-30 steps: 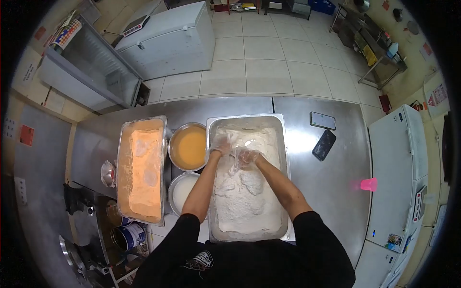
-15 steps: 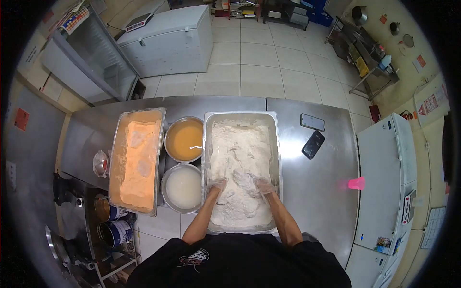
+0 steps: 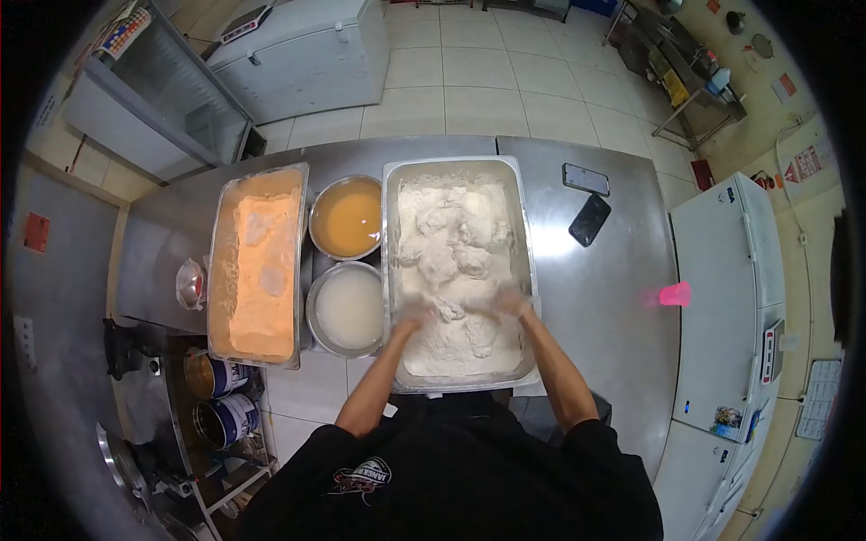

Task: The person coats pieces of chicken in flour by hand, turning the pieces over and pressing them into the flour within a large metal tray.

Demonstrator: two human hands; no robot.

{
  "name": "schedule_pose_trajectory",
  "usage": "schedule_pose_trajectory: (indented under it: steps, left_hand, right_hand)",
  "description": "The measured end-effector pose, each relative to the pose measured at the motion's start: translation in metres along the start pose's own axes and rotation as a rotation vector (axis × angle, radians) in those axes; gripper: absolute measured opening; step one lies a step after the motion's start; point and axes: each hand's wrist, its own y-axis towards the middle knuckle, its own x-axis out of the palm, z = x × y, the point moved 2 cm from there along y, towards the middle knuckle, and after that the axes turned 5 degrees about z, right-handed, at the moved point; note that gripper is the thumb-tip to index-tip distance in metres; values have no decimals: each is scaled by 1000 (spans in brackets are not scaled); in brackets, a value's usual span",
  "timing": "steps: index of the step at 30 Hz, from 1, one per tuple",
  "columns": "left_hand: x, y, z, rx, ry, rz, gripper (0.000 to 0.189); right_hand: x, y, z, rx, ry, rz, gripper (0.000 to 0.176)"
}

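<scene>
A deep metal tray [image 3: 391, 361] holds white flour [image 3: 442, 347] with several flour-coated lumps [image 3: 438, 263] in its middle and upper part. My left hand [image 3: 416, 316] is over the flour near the tray's left wall, its fingers smeared by motion. On the other side my right hand [image 3: 511, 303] is over the flour near the right wall, blurred as well. A coated lump [image 3: 449, 309] lies between the hands. Whether either hand holds anything cannot be made out.
Left of the tray stand a bowl of orange-brown liquid [image 3: 347, 217], a bowl of whitish liquid [image 3: 346, 309] and a tray of orange powder [image 3: 266, 298]. Two phones [image 3: 586, 178] [image 3: 590, 220] and a pink cup [image 3: 675, 294] are on the right.
Both hands have drawn apart slightly and lifted off the flour. More coated lumps now show in the tray. The camera view has shifted, so the table sits higher in the picture.
</scene>
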Motion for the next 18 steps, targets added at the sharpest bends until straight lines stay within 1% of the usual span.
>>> schedule_pose_trajectory:
  steps: [1,3,5,6,7,9,10,11,12,13,15,16,18]
  left_hand:
    - [9,-17,10,58,84,56,30]
    - [20,-42,24,-26,64,-83,30]
    - [32,-48,25,-168,-78,-168,29]
    - [41,-47,22,-274,-235,-194,29]
    - [45,-43,20,-383,-437,-203,29]
    - [44,-36,17,-598,-1042,-208,29]
    - [32,-30,21,-678,-1332,-201,29]
    - [20,-25,24,-708,-1542,-196,29]
    - [5,-20,30,-709,-1687,-192,29]
    - [-11,-16,34,-701,-1783,-181,29]
    - [-39,-10,38,-683,-1855,-148,28]
    - [-51,-8,39,-681,-1833,-130,28]
    - [-72,-6,40,-687,-1687,-103,28]
  right_hand:
    - [29,-6,-14,-69,-117,-17,29]
    - [79,-17,-49,4,-150,287,24]
    - [100,-24,-71,71,-188,589,19]
    - [93,-28,-82,37,-468,517,19]
    - [82,-24,-80,25,-330,414,19]
    - [57,-18,-70,111,227,273,18]
    - [45,-16,-65,197,460,272,18]
    - [34,-14,-60,283,664,309,18]
    - [24,-13,-57,360,819,362,17]
    - [14,-12,-52,421,952,425,17]
    - [-10,-11,-40,472,1050,496,16]
    - [-23,-13,-33,483,1045,511,16]
    - [-45,-23,-23,467,880,455,16]
